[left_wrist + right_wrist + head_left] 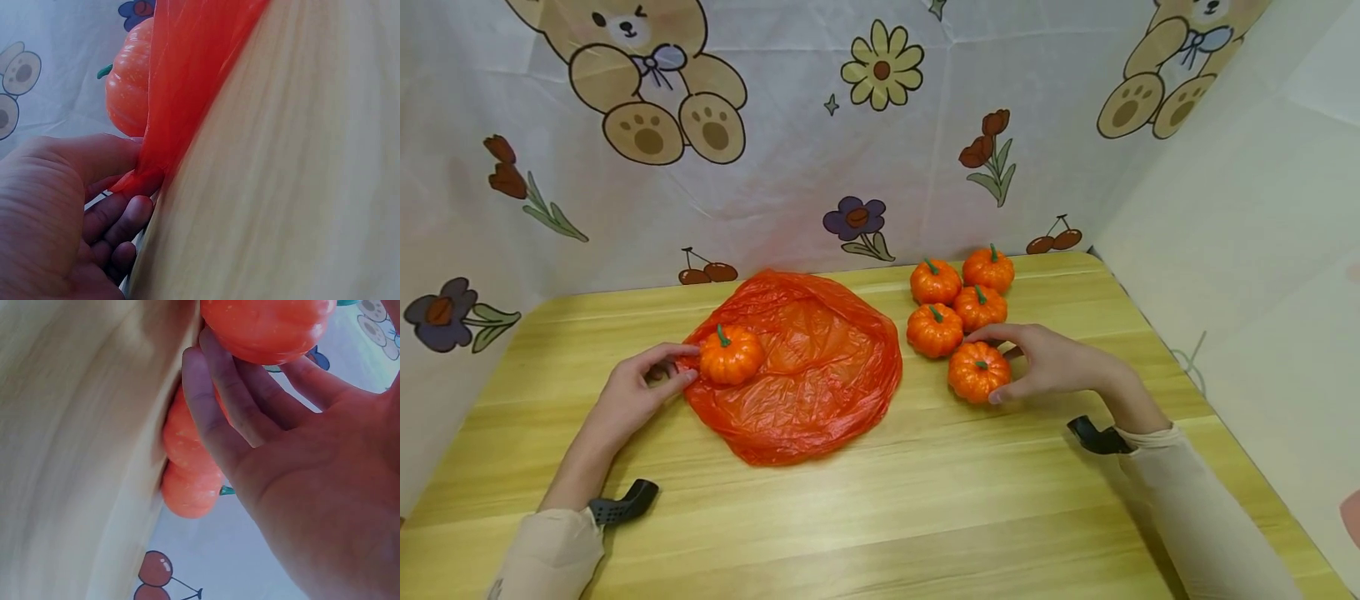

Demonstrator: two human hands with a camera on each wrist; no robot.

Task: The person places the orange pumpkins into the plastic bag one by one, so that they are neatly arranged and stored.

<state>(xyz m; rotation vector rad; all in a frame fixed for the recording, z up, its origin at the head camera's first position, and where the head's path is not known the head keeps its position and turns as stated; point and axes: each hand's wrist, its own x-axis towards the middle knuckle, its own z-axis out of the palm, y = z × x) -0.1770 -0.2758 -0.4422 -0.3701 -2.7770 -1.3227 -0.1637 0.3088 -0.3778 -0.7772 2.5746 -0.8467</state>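
In the head view, a red plastic bag [820, 400] lies spread on the table with one small orange pumpkin [731, 357] at its left side. My left hand [636, 387] pinches the bag's left edge between thumb and fingers, close beside that pumpkin. The left wrist view shows the gathered plastic [147, 175] at the fingertips. Farther right, my right hand [1056, 362] holds another small pumpkin [979, 372], its thumb on the near side and its fingers on the far side. In the right wrist view, extended fingers [228, 406] lie along this pumpkin; the thumb's contact is hidden there.
Several more pumpkins [936, 330] cluster behind the right hand, near the back of the wooden table [880, 533]. A cloth printed with bears and flowers [775, 200] hangs along the table's back edge. A pale wall [1247, 250] stands at the right.
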